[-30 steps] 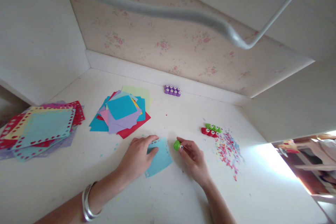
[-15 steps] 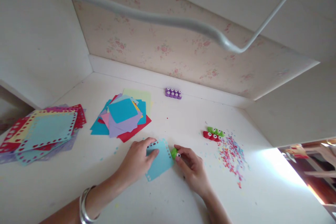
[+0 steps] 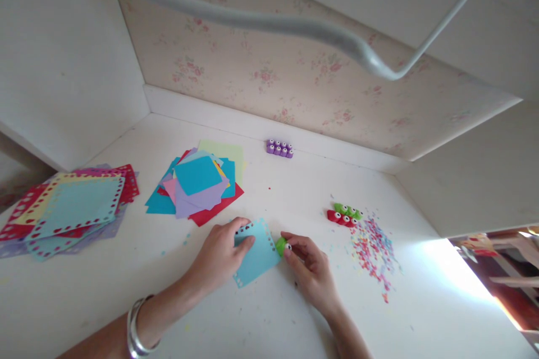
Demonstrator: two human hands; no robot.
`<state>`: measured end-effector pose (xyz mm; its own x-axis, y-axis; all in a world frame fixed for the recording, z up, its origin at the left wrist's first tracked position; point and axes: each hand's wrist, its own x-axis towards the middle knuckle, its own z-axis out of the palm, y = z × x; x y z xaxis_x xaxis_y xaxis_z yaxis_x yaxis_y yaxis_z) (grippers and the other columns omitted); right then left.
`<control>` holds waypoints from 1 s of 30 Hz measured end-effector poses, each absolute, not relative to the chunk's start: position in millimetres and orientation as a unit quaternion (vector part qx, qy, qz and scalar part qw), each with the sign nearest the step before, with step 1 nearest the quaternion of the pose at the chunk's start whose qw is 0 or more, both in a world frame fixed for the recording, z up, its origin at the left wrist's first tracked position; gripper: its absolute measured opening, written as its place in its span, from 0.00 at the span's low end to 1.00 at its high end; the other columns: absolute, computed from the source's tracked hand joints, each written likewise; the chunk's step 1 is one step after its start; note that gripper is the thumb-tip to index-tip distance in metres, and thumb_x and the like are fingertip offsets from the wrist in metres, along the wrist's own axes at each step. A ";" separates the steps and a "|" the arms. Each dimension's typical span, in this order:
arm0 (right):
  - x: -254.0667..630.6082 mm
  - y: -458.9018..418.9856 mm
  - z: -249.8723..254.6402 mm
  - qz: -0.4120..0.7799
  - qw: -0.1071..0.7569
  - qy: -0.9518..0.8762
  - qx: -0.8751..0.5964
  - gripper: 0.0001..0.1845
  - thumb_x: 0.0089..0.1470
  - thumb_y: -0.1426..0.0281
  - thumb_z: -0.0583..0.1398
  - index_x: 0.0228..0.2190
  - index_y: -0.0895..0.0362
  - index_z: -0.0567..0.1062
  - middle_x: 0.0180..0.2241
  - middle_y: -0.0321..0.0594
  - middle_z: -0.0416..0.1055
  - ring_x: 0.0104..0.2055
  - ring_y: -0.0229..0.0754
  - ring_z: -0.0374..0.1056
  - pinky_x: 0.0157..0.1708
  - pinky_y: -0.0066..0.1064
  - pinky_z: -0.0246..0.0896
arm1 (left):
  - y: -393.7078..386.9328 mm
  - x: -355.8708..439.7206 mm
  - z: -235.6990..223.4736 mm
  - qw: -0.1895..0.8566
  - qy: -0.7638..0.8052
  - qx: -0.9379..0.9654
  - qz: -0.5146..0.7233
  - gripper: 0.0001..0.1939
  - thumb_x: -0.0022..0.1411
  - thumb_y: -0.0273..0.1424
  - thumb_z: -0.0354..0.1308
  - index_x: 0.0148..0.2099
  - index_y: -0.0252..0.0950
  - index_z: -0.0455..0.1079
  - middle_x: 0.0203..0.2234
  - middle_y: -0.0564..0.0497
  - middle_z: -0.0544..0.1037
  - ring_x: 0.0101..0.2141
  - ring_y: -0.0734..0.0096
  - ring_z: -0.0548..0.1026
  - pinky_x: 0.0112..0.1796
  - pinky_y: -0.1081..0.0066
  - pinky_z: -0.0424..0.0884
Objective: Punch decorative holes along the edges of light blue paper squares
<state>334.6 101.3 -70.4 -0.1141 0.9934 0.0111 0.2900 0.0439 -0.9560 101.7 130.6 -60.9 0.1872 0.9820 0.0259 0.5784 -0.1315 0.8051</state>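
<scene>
A light blue sheet of paper (image 3: 257, 252) is pinched at its upper left by my left hand (image 3: 225, 249), thumb on top. Small punched holes run along several of its edges. My right hand (image 3: 309, 266) grips a green craft punch (image 3: 281, 245) with a white button between thumb and fingers, set against the sheet's right edge. Whether the punch is pressed down I cannot tell. Further right lie a row of green punches (image 3: 347, 211) and a row of red punches (image 3: 342, 219).
Plain coloured sheets (image 3: 197, 176) are piled at the back left. A stack of hole-edged sheets (image 3: 80, 205) lies at the far left. Purple punches (image 3: 279, 148) stand by the back wall. Paper confetti (image 3: 374, 249) is scattered on the right of the white table (image 3: 202, 322).
The green punch and my right hand have shifted very slightly along the sheet's right edge. The whole view has moved a little; both hands keep their hold.
</scene>
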 end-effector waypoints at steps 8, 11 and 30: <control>332.2 98.4 -70.3 0.398 0.380 -0.632 -0.546 0.07 0.60 0.63 0.61 0.39 0.52 0.73 0.50 0.45 0.74 0.49 0.47 0.73 0.50 0.40 0.71 | 131.6 101.2 -60.2 0.358 0.568 0.680 0.294 0.11 0.64 0.34 0.57 0.48 0.40 0.71 0.43 0.51 0.80 0.45 0.61 0.77 0.48 0.65 0.69; 332.3 98.0 -70.7 0.379 0.365 -0.643 -0.557 0.08 0.61 0.63 0.60 0.40 0.52 0.73 0.51 0.45 0.73 0.49 0.47 0.73 0.50 0.40 0.71 | 131.6 101.2 -60.6 0.359 0.569 0.680 0.291 0.11 0.63 0.34 0.57 0.48 0.40 0.71 0.43 0.51 0.80 0.46 0.61 0.77 0.48 0.64 0.68; 329.6 99.6 -74.4 0.358 0.403 -0.650 -0.536 0.07 0.61 0.66 0.61 0.41 0.52 0.73 0.52 0.44 0.73 0.51 0.46 0.72 0.51 0.41 0.70 | 131.7 101.0 -54.5 0.401 0.546 0.680 0.279 0.11 0.62 0.34 0.58 0.46 0.40 0.73 0.41 0.52 0.81 0.43 0.62 0.77 0.46 0.67 0.69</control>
<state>329.6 99.6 -74.4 -0.1012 0.9850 0.1396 0.4075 0.1691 -0.8974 101.0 131.7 -54.5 0.2470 0.9672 -0.0589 0.5193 -0.0808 0.8508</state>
